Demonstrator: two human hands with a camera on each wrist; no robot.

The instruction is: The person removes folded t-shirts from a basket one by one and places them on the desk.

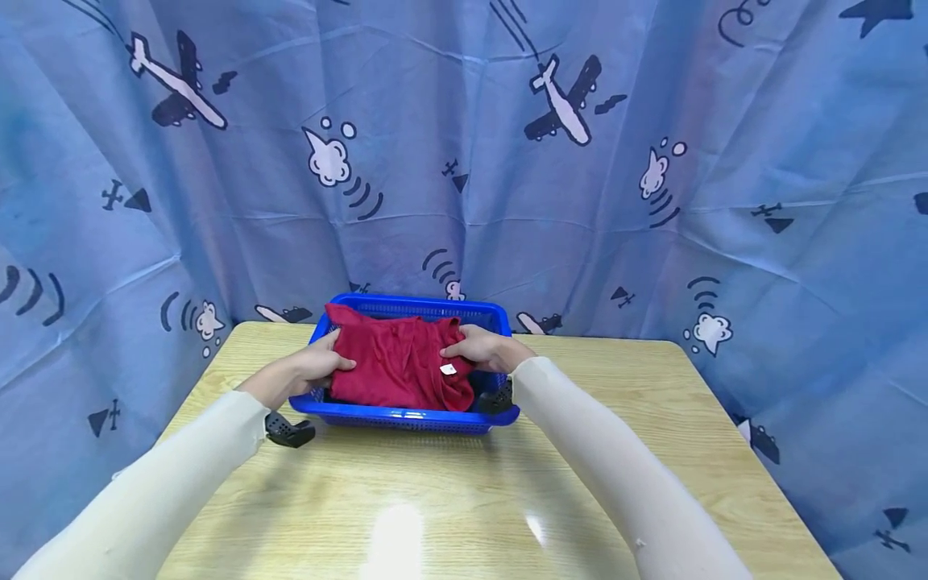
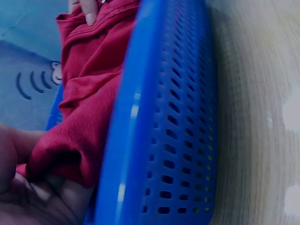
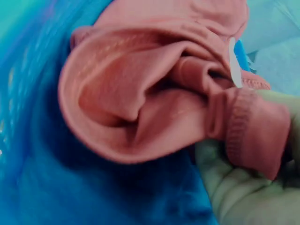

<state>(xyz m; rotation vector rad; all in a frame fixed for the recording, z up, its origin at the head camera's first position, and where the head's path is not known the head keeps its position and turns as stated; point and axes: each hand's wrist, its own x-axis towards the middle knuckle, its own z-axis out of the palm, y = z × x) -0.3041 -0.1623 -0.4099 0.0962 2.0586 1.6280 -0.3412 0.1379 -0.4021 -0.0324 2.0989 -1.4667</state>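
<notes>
A red cloth garment [image 1: 395,362] with a small white tag [image 1: 448,370] lies bunched within the blue plastic basket [image 1: 406,416], one corner reaching over the back left rim. At its left end my left hand [image 1: 317,361] grips the cloth, thumb on top and the other fingers underneath. My right hand [image 1: 480,346] pinches the opposite end beside the tag. Up close in the right wrist view, a stitched hem of the garment [image 3: 136,93] curls into an open loop, and a seamed edge lies between thumb and fingers. The fingers under the cloth are mostly hidden.
The perforated basket wall [image 2: 178,117] stands on a light wooden table [image 1: 616,435]. Behind the table hangs a blue curtain [image 1: 464,161] printed with airplanes. Black devices are strapped to both wrists, one [image 1: 290,431] outside the basket's front left corner.
</notes>
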